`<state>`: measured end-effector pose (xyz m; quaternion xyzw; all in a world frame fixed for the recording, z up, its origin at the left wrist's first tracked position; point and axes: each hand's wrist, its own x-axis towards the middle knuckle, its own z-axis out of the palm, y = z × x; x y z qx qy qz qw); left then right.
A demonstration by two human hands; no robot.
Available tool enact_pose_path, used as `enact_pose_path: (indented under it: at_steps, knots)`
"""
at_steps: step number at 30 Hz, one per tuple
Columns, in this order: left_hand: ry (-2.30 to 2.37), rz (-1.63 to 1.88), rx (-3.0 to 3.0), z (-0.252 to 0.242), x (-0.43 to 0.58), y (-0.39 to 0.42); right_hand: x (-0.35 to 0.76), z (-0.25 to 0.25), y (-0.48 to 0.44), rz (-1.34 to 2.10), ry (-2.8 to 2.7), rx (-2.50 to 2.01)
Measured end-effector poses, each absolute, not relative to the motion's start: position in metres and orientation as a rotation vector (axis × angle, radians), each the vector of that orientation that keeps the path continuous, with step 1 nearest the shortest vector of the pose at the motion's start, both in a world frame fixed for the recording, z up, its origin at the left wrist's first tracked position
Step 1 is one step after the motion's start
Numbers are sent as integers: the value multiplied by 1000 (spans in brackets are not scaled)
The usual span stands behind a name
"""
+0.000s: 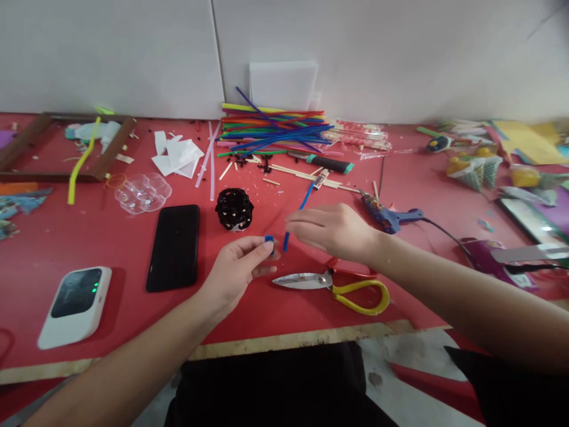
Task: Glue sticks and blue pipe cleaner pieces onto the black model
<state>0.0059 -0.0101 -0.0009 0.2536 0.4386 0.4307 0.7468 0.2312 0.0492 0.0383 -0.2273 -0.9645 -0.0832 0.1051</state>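
Observation:
My left hand (pixel 242 261) pinches a short blue piece (pixel 269 238), apparently pipe cleaner, between thumb and forefinger. Just to its right, my right hand (pixel 331 230) is closed on a blue pipe cleaner (pixel 306 196), whose ends show above and below the fingers. Whether the two blue pieces join is hidden. Behind my left hand stands a small round black fuzzy basket (pixel 235 209) with pale stick ends showing. Below my right hand lie scissors (pixel 306 281) with one yellow and one red handle, blades pointing left.
Colourful pipe cleaners (pixel 271 130) lie piled against the wall. A utility knife (pixel 331 163) and thin sticks are in front of them. A blue glue gun (pixel 389 216) trails its cord rightward. A black phone (pixel 173 248) and a white device (pixel 75 307) sit left.

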Motion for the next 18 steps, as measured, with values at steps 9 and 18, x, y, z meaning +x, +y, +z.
enact_pose_path:
  at_steps: [9,18]
  knots:
    - [912,783,575,2,4,-10,218,57,36,-189,-2659,-435]
    - [880,752,579,2,6,-14,217,58,39,-200,-2653,-405]
